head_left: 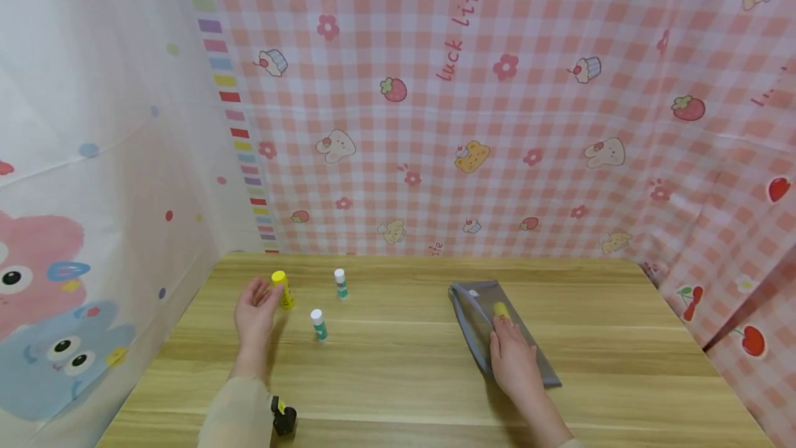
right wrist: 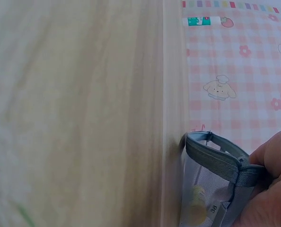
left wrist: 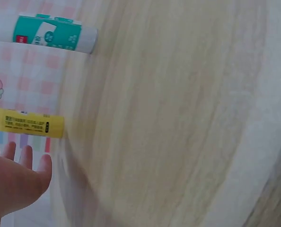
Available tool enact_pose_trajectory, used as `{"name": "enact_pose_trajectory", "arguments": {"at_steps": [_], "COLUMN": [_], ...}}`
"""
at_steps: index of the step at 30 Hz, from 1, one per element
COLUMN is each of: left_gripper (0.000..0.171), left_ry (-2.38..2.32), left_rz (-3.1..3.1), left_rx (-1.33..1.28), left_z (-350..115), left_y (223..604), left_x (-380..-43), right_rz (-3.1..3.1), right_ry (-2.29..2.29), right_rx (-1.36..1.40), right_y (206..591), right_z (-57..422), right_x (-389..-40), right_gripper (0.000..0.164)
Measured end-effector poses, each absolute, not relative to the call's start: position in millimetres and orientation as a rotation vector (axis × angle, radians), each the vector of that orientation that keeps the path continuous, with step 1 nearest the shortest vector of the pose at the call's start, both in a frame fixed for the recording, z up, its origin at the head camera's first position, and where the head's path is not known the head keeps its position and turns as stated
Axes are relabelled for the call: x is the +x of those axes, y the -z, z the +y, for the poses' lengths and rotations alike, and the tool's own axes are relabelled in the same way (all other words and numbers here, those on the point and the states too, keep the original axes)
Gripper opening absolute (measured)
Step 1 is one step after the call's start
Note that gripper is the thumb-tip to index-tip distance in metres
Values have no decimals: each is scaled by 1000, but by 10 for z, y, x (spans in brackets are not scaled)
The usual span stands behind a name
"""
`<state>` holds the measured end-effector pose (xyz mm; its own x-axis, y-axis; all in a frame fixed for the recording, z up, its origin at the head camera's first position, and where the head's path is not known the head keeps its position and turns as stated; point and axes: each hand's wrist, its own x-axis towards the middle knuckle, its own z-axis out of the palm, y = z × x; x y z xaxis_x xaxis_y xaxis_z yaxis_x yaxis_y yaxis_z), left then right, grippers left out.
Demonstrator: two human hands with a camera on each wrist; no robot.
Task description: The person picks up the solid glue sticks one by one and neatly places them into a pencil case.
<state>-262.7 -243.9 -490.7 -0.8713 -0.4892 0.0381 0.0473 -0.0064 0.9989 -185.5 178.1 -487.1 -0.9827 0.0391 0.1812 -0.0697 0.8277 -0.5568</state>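
Observation:
My left hand (head_left: pixel 256 306) is beside an upright yellow glue stick (head_left: pixel 285 290), fingers loosely bent. A small gap shows between fingertips and stick in the left wrist view. Two white-capped green glue sticks stand to its right, one nearer (head_left: pixel 319 325) and one farther back (head_left: pixel 341 285). On the right, my right hand (head_left: pixel 515 358) grips the edge of a grey mesh zip pouch (head_left: pixel 488 294). The pouch's mouth gapes in the right wrist view, with thumb and fingers at its zipped rim (right wrist: pixel 214 165). Through the mesh shows a yellow glue stick (right wrist: pixel 197 208) inside.
A small black device (head_left: pixel 284 417) is next to my left sleeve (head_left: pixel 235 413). The wooden table (head_left: pixel 398 379) ends at a pink checked curtain (head_left: pixel 435 192) at the back. Printed cloth (head_left: pixel 93 157) hangs along the left side.

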Motion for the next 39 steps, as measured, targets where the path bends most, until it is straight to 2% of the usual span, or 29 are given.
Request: {"name": "enact_pose_trajectory", "arguments": {"at_steps": [9, 39], "left_gripper": [64, 42], "left_ry": [1941, 1727], "left_rz": [-1921, -2064], "left_rx": [467, 492], "left_z": [-2397, -2347], "left_y": [4962, 5014], "left_x": [-2702, -2799], "right_rz": [-2825, -2825], "right_ry": [-867, -870], "right_rx": [17, 11], "right_y": [4870, 4864], "right_z": [1784, 1776], "right_x": [-1857, -1863], "right_gripper": [38, 38]}}
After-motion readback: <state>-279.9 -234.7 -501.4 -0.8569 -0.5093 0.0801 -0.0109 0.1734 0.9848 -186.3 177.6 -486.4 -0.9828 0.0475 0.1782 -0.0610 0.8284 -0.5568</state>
